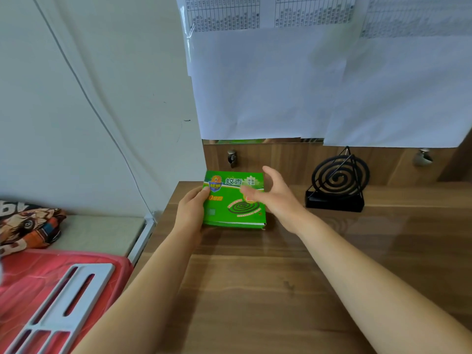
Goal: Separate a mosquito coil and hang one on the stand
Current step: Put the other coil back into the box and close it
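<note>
Head view: looks down over a wooden desk (pixel 255 277), with two bare forearms reaching forward from the near edge.
Mosquito coil box (pixel 231 200): a flat green carton with a printed spiral. It lies near the desk's far left corner, and its lid looks closed.
Left hand (pixel 190 213): grasps the box by its left edge, thumb on the top face. The other fingers are out of sight.
Right hand (pixel 277 198): relaxed and spread, holding nothing, over the box's right side. The fingertips are blurred, so I cannot tell whether they touch it.
Stand (pixel 334 201): a black wire frame on a rectangular base at the desk's far edge, apart from the box on its right.
Coil (pixel 341 178): a dark spiral that hangs upright on the stand.
Back panel (pixel 286 159): wood, rising from the desk's far edge, with two metal pegs (pixel 232 157).
Paper sheets (pixel 306 85): white pages with printed tables, hanging on the wall above the panel.
Beyond the desk's left edge: a bed (pixel 107 259) with a red cover, a patterned cloth (pixel 28 226) and a grey slotted frame (pixel 58 302).
</note>
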`<state>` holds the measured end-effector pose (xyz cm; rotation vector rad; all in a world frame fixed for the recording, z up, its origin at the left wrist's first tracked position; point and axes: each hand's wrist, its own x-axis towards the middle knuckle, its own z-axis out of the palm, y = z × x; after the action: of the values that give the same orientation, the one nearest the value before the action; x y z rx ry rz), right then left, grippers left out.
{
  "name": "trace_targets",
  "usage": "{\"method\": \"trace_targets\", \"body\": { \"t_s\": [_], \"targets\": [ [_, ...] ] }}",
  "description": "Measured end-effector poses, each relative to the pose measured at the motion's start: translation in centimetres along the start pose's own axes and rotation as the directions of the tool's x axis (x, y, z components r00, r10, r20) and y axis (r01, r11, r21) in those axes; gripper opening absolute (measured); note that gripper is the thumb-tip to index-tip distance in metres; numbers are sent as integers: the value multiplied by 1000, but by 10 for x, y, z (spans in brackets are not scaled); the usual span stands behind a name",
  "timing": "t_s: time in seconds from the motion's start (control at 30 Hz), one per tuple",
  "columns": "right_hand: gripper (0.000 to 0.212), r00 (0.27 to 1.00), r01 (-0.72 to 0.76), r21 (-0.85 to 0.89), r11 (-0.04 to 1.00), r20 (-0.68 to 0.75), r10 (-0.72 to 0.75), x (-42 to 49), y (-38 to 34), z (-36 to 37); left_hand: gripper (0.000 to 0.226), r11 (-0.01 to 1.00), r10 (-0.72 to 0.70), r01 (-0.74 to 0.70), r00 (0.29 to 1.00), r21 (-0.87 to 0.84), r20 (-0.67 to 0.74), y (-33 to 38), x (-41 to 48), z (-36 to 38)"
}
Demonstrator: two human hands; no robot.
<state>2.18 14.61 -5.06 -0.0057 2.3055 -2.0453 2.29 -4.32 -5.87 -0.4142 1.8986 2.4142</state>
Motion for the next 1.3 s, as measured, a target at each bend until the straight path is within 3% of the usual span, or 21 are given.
{"method": "trace_targets", "body": {
  "t_s": [0.07, 0.13, 0.2, 0.3, 0.4, 0.47, 0.6, 0.8, 1.17, 1.3],
  "targets": [
    [134, 993, 88, -109, 990, 83, -79, -8, 6, 0, 19, 1000, -23, 23, 1000, -19, -18, -1, 3, -3],
    [136, 976, 178, -267, 947, 173, -135, -15, 13, 0, 25, 999, -43, 43, 999, -12, -34, -2, 5, -4],
    [126, 963, 245, -353, 903, 193, -186, -19, 19, 2, 28, 999, -50, 51, 998, 5, -45, -3, 6, -4],
    [104, 970, 242, -289, 926, 101, -222, -21, 24, 3, 28, 998, -40, 40, 999, 41, -5, -4, 4, -3],
    [96, 975, 223, -265, 938, 57, -216, -23, 26, 3, 38, 994, -5, -16, 981, 111, 192, -3, 1, -9],
    [95, 976, 217, -299, 929, 41, -215, -23, 30, 2, 52, 978, 27, -99, 933, 182, 360, -1, -1, -15],
    [93, 974, 210, -377, 902, -1, -227, -22, 35, 6, 74, 902, 33, -234, 876, 363, 481, 2, 3, -24],
    [85, 971, 207, -418, 884, -21, -238, -12, 32, 14, 79, 729, 126, -352, 912, 586, 391, 0, 13, -30],
    [92, 988, 125, -528, 840, -7, -152, 7, 24, 36, 96, 563, 135, -344, 935, 752, 327, 0, 46, -46],
    [84, 987, 120, -553, 824, -25, -160, 12, 23, 39, 101, 505, 134, -340, 939, 793, 318, -3, 48, -45]
  ]
}}
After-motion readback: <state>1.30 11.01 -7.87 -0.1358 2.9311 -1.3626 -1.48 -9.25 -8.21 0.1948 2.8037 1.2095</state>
